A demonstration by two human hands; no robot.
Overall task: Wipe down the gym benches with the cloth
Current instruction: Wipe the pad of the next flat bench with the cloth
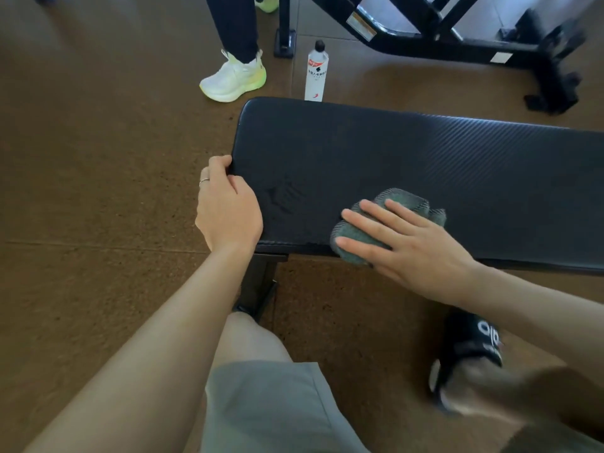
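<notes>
A flat black padded gym bench (408,158) runs from the middle of the view to the right edge. A bunched grey-green cloth (356,235) lies on its near edge. My right hand (411,243) presses flat on the cloth, fingers spread and pointing left. My left hand (227,204) grips the bench's left end at the near corner, thumb on top, a ring on one finger. A faint logo shows on the pad between the two hands.
A white bottle with a black cap (316,71) stands on the brown floor behind the bench. Another person's leg and white-green shoe (233,78) are beside it. A black equipment frame (457,37) fills the back right. My foot in a black slide (470,354) is below.
</notes>
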